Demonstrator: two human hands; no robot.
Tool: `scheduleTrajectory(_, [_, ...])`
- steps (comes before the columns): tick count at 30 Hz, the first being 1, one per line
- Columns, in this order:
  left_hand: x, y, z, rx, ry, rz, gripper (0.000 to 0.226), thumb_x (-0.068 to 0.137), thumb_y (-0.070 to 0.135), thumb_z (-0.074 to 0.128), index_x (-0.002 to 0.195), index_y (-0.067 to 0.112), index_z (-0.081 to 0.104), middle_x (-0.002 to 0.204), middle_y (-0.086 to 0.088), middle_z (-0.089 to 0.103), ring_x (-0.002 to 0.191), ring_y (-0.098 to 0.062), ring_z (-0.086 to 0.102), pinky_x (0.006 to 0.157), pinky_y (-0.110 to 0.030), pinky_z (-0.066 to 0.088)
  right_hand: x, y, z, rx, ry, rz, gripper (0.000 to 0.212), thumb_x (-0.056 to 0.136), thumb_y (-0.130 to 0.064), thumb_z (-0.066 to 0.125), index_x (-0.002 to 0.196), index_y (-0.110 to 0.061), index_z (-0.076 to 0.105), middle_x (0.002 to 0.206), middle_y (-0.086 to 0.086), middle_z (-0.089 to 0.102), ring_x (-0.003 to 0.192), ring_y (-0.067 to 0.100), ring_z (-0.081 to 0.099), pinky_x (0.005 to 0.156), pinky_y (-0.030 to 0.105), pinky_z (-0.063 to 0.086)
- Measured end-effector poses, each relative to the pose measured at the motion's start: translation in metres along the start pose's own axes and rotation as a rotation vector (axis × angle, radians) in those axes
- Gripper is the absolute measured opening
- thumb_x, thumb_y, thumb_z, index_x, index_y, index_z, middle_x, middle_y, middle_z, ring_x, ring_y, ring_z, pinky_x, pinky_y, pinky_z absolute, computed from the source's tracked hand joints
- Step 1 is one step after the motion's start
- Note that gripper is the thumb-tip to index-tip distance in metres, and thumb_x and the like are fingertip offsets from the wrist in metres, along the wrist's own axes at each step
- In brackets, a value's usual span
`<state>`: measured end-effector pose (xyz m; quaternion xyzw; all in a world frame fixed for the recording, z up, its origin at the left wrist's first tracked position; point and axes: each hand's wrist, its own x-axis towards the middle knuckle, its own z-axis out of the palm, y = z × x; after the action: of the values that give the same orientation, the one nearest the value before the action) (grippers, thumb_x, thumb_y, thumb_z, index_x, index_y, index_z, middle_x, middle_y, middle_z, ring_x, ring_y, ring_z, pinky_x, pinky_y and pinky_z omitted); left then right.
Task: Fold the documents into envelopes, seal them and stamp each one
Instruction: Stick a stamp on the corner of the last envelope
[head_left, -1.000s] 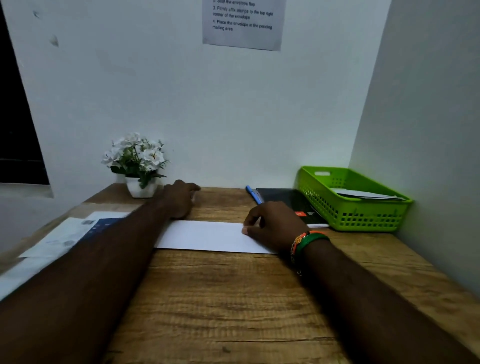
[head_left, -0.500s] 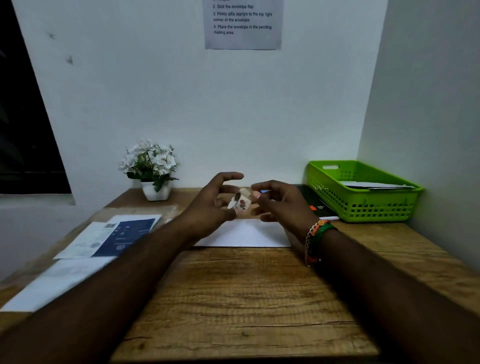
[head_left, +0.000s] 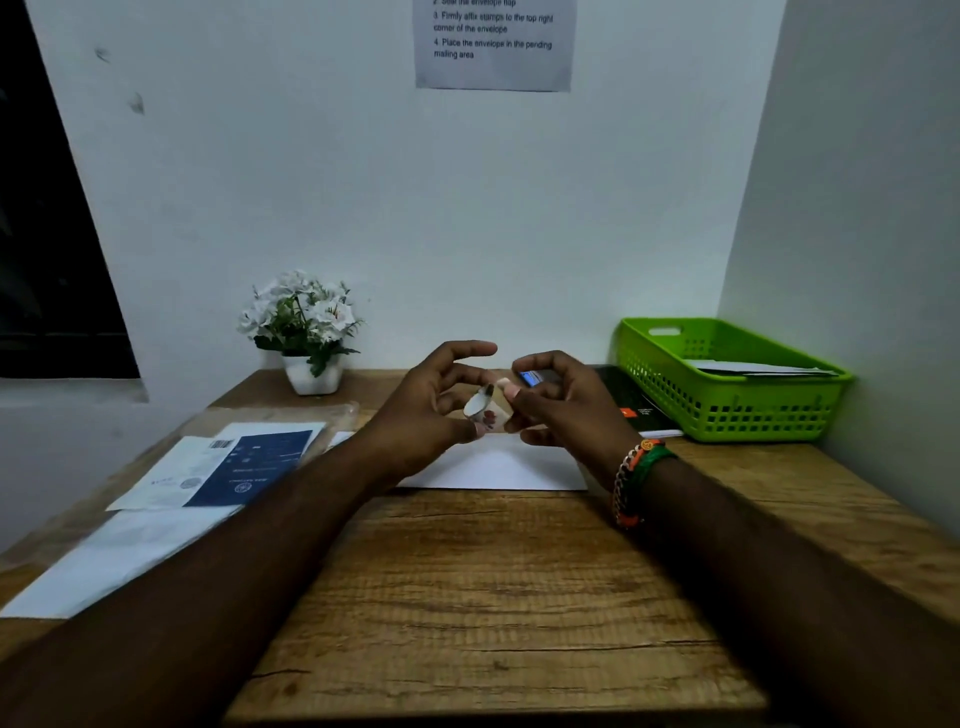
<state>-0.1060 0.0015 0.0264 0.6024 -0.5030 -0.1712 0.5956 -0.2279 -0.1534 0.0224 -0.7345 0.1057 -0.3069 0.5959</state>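
Both hands are raised just above the white paper envelope (head_left: 498, 465), which lies flat on the worn wooden desk (head_left: 493, 597). Left hand (head_left: 431, 410) and right hand (head_left: 566, 402) pinch a small curled stamp strip (head_left: 485, 408) btwn them; thumbs and fingertips curl onto it, the other fingers are loosely bent. The strip is off the envelope, directly over its far edge. Right wrist has orange/green beaded bracelets (head_left: 636, 478). Left of the envelope: printed white-and-navy documents (head_left: 228, 467) on plain sheets. Right of the envelope: a lime-green plastic basket (head_left: 727, 410) w/ papers inside, and a dark booklet (head_left: 631, 405) btwn basket and envelope. Behind the envelope, to the left: a white potted flower plant (head_left: 304, 332).
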Motion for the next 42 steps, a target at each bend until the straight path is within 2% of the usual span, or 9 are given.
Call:
scheduleTrajectory(8, [0.004,-0.007,0.007,0.090,0.123,-0.001,0.052,0.076,0.020,0.090,0.121,0.031,0.067,0.111,0.004,0.071,0.109,-0.016,0.069,0.100,-0.044,0.055,0.001,0.002,0.003,-0.114,0.003,-0.115,0.016,0.090,-0.020,0.072,0.094,-0.005,0.068,0.086,0.012,0.076,0.074,0.020,0.072,0.067,0.032,0.057])
scheduleTrajectory(14, [0.005,-0.009,0.005,0.161,0.170,0.033,0.047,0.073,0.012,0.090,0.115,0.020,0.070,0.104,0.007,0.071,0.102,-0.007,0.067,0.095,-0.035,0.057,0.000,-0.001,0.004,-0.238,0.029,-0.235,0.011,0.091,-0.020,0.071,0.087,-0.010,0.066,0.074,0.007,0.069,0.060,0.015,0.065,0.052,0.021,0.048])
scheduleTrajectory(17, [0.005,-0.010,0.003,0.182,0.147,0.077,0.052,0.073,0.008,0.090,0.117,0.021,0.067,0.106,0.003,0.071,0.094,-0.007,0.068,0.086,-0.030,0.057,0.003,0.000,0.001,-0.374,0.072,-0.308,0.010,0.091,-0.024,0.071,0.083,-0.020,0.066,0.072,0.001,0.069,0.059,0.011,0.060,0.055,0.030,0.050])
scheduleTrajectory(21, [0.005,-0.013,0.003,0.254,0.106,0.147,0.056,0.072,0.009,0.090,0.119,0.026,0.065,0.111,0.005,0.072,0.108,-0.010,0.067,0.091,-0.029,0.056,0.006,0.000,-0.005,-0.493,0.152,-0.359,0.011,0.089,-0.029,0.071,0.082,-0.024,0.066,0.073,-0.004,0.067,0.065,0.013,0.060,0.060,0.033,0.050])
scheduleTrajectory(25, [0.003,-0.011,0.005,0.279,0.060,0.165,0.055,0.074,0.007,0.088,0.120,0.026,0.063,0.111,0.007,0.073,0.111,-0.006,0.067,0.092,-0.019,0.052,0.010,0.001,-0.009,-0.435,0.199,-0.343,0.011,0.089,-0.032,0.069,0.082,-0.024,0.065,0.074,-0.004,0.067,0.070,0.019,0.064,0.064,0.040,0.054])
scheduleTrajectory(30, [0.005,-0.015,0.001,0.328,0.097,0.155,0.050,0.076,0.017,0.088,0.116,0.032,0.065,0.111,0.009,0.071,0.108,-0.007,0.066,0.093,-0.028,0.054,0.011,-0.005,-0.016,-0.307,0.291,-0.287,0.012,0.092,-0.021,0.068,0.083,-0.015,0.064,0.076,-0.001,0.067,0.052,0.018,0.064,0.054,0.036,0.053])
scheduleTrajectory(35, [0.036,-0.027,-0.015,0.757,0.195,0.229,0.029,0.086,0.025,0.079,0.112,0.027,0.066,0.107,0.009,0.069,0.099,-0.007,0.064,0.085,-0.028,0.052,0.015,-0.004,-0.020,-0.090,0.323,-0.142,0.002,0.092,-0.005,0.066,0.090,-0.005,0.065,0.076,0.013,0.071,0.055,0.019,0.068,0.052,0.032,0.053])
scheduleTrajectory(38, [0.078,-0.041,-0.042,1.068,0.143,0.062,0.024,0.092,0.028,0.073,0.114,0.022,0.065,0.113,0.000,0.069,0.107,-0.020,0.063,0.085,-0.032,0.047,0.020,0.005,-0.025,0.030,0.303,-0.027,0.011,0.092,-0.002,0.066,0.099,0.006,0.064,0.080,0.022,0.074,0.057,0.013,0.068,0.052,0.022,0.051])
scheduleTrajectory(42, [0.115,-0.066,-0.072,1.088,0.214,-0.115,0.020,0.091,0.030,0.074,0.105,0.016,0.069,0.113,-0.009,0.071,0.108,-0.027,0.062,0.087,-0.035,0.048,0.024,0.016,-0.025,0.046,0.236,0.044,0.013,0.091,-0.001,0.068,0.101,0.007,0.067,0.087,0.020,0.075,0.066,0.012,0.073,0.052,0.017,0.051])
